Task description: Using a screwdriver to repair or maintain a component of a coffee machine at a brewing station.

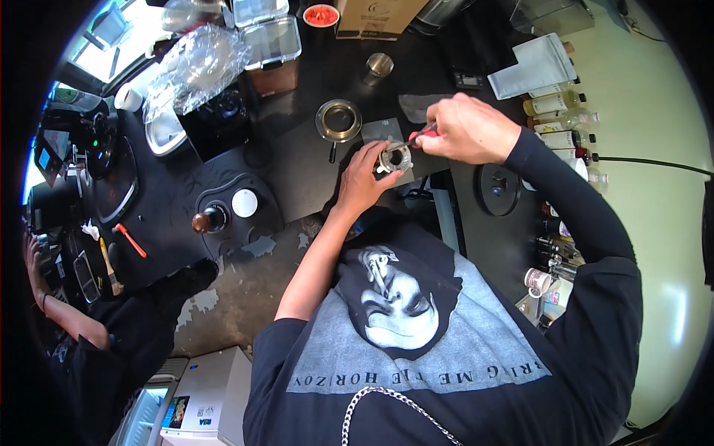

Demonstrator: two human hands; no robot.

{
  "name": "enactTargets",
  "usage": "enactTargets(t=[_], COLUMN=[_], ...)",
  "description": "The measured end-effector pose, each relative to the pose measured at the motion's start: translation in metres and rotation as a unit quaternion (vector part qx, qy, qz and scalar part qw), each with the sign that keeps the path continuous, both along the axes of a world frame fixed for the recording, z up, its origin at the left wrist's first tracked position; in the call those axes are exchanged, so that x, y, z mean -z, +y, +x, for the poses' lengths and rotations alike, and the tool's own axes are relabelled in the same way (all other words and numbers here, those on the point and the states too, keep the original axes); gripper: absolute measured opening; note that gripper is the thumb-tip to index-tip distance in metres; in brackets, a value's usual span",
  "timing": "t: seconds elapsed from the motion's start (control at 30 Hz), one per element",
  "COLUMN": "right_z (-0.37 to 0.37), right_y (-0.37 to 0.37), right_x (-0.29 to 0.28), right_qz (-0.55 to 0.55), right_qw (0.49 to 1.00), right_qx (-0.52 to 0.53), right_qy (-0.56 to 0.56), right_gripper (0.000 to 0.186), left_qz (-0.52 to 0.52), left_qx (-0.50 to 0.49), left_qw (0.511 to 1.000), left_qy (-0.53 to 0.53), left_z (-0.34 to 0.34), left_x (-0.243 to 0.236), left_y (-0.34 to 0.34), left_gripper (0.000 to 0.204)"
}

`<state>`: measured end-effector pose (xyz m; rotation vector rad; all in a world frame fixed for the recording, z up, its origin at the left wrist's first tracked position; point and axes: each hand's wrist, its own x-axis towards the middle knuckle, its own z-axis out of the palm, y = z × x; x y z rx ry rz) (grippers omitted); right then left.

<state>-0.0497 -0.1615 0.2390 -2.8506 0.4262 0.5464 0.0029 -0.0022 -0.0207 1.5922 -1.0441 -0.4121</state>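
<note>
Left hand (362, 177): metal ring (406, 161) gripped near counter's (327, 74) front edge.
Right hand (472, 132): red-handled tool (425, 139) held, slanted leftward to ring (contact unclear).

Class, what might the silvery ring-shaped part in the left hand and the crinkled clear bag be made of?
Silvery ring-shaped part: probably smooth metal, given its pale sheen; plastic possible.
Crinkled clear bag: likely thin, glossy plastic; it's see-through, creased, glinting.

Room between obstacles: metal ring (339, 138) and steel cup (378, 70)
</note>
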Motion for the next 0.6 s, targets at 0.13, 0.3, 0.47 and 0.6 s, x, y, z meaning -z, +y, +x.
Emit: enactTargets(t=[0.13,0.3,0.47,0.6], right_z=[-0.018,-0.009,0.004,0.010], right_y=[0.009,0.004,-0.005,-0.008], right_x=[-0.003,-0.003,0.010,0.008], right_qz=[-0.020,-0.061,-0.056,-0.024], right_qw=[1.000,0.988,0.971,0.979], right_qx=[0.014,-0.141,-0.212,-0.188], right_qy=[0.000,-0.023,0.091,0.081], right_gripper=[0.032,0.029,0.019,0.020], left_qz=[0.001,-0.007,-0.006,-0.015], left_qx=[0.012,0.013,0.012,-0.002], left_qw=[1.000,1.000,0.999,0.999], left_qy=[-0.001,0.020,0.042,0.036], left_z=[0.000,0.001,0.001,-0.001], left_x=[-0.003,0.004,0.003,0.005], left_y=[-0.002,-0.002,-0.004,-0.004], left_gripper=[0.065,0.064,0.067,0.067])
